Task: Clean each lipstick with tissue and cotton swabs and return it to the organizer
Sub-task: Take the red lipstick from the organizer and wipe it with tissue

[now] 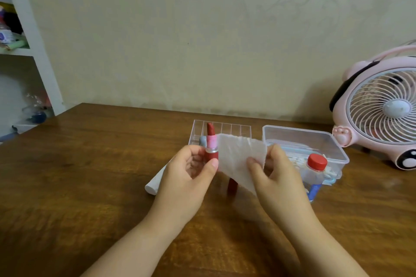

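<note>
1. The left hand [191, 168] grips an uncapped lipstick [211, 146] by its red base, fingers and thumb curled round it, holding it upright above the table [90, 175].
2. The stick is wound out: a dark red bullet on top, a pink sleeve beneath, a silver band, then the red base.
3. The right hand [272, 171] pinches a thin white tissue [240, 159] between thumb and fingers; the sheet hangs spread out just beside the lipstick, its left edge touching or nearly touching the tube. I cannot tell which.
4. Behind the hands stands the clear organizer [225, 130], divided into small square cells. Something pale blue sits at its front left, partly hidden by the lipstick.
5. On the table below the tissue stands a red cap [232, 184], upright, mostly hidden by the sheet.
6. To the left of the left hand lies a white tube [155, 183], half covered by the wrist.
7. To the right sits a clear plastic box [315, 141] holding cotton swabs [297, 161]. A small bottle with a red lid [317, 164] stands at its front.
8. A pink fan [382, 108] stands at the far right of the table, against the wall.
9. A white shelf [29, 40] with odds and ends is at the far left.
</note>
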`<state>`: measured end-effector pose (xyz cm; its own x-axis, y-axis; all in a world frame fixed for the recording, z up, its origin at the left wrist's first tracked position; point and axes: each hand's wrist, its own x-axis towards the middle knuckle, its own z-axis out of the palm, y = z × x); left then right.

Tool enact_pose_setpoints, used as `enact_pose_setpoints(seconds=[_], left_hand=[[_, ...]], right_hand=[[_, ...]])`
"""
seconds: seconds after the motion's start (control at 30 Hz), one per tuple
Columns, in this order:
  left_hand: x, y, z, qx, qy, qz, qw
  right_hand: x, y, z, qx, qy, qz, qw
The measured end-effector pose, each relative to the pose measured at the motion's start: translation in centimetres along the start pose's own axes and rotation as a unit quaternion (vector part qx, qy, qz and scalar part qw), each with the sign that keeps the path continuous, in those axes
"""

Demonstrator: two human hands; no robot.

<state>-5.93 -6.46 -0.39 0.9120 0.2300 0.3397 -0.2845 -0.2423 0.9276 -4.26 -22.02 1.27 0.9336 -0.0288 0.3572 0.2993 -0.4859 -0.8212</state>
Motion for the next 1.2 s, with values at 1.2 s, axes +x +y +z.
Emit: enact_pose_setpoints(seconds=[1.2], left_hand=[[-1.2,0.2,0.3,0.007,-0.115,0.053,0.992]], right_hand=[[-1.0,-0.8,1.2,0.198,-0.160,-0.021,0.967]])
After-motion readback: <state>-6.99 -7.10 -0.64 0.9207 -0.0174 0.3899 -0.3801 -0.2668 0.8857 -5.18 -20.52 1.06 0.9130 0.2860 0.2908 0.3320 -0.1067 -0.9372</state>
